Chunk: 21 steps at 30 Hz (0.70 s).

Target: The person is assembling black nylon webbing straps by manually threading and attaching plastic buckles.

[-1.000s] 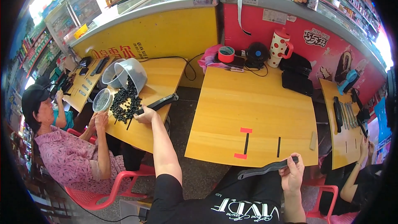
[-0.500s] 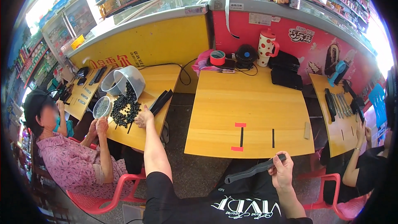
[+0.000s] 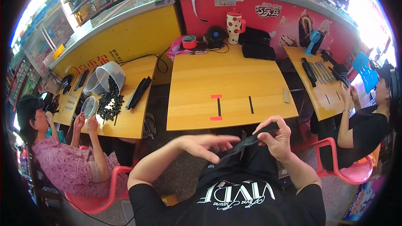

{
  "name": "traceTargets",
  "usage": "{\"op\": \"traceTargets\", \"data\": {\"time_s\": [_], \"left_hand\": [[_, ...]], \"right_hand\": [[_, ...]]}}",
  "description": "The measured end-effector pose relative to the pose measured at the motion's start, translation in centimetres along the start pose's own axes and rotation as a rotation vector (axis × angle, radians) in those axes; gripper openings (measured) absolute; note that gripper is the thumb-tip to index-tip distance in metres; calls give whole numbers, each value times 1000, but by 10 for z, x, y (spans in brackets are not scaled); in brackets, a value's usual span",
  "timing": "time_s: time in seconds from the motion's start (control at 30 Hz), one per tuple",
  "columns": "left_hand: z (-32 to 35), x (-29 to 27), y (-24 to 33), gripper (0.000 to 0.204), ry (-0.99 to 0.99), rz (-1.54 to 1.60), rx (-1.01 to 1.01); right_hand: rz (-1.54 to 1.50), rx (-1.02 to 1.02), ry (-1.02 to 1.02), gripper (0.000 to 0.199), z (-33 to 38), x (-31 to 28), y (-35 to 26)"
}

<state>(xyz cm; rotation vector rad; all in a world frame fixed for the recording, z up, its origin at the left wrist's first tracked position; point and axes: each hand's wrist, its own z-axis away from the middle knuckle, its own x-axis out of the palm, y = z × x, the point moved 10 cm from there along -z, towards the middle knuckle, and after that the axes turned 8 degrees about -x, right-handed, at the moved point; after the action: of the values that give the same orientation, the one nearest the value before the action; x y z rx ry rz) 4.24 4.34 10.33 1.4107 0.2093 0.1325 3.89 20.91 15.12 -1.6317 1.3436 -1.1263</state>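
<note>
Shop counters in yellow and red curved along the far side, with three yellow worktops set before them. The middle worktop [image 3: 209,83] lay just beyond the person's hands, bearing red and black tape marks [image 3: 217,106] near its near edge. Close to the person's chest, a long flat black strip [image 3: 247,140] ran slantwise from lower left to upper right. The right hand [image 3: 277,138] was clamped on the strip's upper right end, thumb and fingers pinched around it. The left hand [image 3: 205,144] lay at the strip's lower left end with fingers stretched out loosely and spread, touching it or just beside it; whether it gripped could not be told.

On the left worktop [image 3: 130,121] stood a tipped clear tub [image 3: 102,79] spilling small black pieces [image 3: 109,102], with a co-worker in a pink shirt [image 3: 67,167] seated at it. On the right, another person in black [image 3: 364,129] sat on a red chair [image 3: 347,171] by the third worktop [image 3: 322,96].
</note>
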Motion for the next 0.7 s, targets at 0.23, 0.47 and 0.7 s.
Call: {"op": "traceTargets", "data": {"time_s": [0.23,0.47,0.7], "left_hand": [[-32,82,4,34,-218,630,-71],[-45,128,-1,24,-292,446,-218],[-34,39,74,14,652,-1258,-72]], "right_hand": [[898,-1072,-468,52,39,30,-109],[1214,-2238,-298,20,103,52,-111],[1529,-1571,-597,24,52,53,-90]]}}
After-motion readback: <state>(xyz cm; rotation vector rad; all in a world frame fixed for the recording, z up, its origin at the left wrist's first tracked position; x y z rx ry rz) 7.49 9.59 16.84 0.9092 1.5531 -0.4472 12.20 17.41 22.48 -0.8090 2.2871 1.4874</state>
